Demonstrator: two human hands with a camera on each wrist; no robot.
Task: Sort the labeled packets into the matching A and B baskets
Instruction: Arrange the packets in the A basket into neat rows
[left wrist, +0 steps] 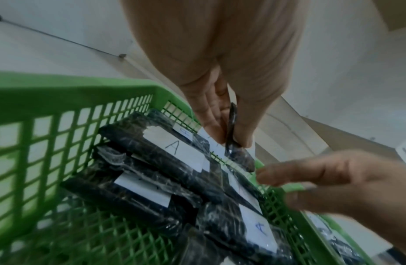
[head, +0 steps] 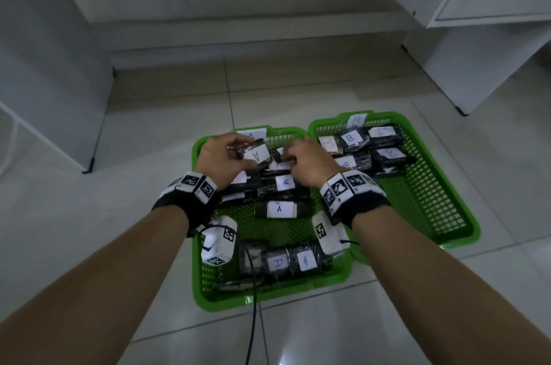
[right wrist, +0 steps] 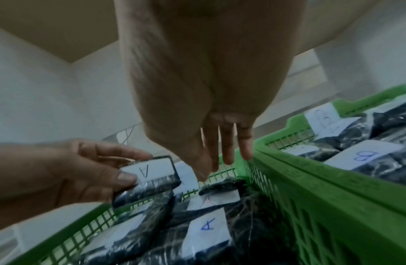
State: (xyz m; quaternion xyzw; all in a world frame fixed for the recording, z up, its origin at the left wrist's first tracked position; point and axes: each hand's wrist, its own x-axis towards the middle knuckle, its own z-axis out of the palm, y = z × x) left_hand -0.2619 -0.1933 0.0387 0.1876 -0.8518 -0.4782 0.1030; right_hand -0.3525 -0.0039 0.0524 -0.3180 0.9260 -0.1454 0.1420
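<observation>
Here, the left hand (head: 219, 160) pinches a dark packet labelled A (head: 257, 153) between thumb and curled fingers (right wrist: 100, 152), lifted above the far end of the left green basket (head: 199, 290). Just beyond those fingertips sits the basket's far wall with its A tag. The right hand (head: 310, 163) hovers just beside it, fingers (right wrist: 228, 148) loosely extended downward and holding nothing, their tips close above more A packets (head: 280, 209) piled underneath. To the outside of the right fingers stands the right green basket (head: 447, 215), holding B packets (head: 351, 138).
</observation>
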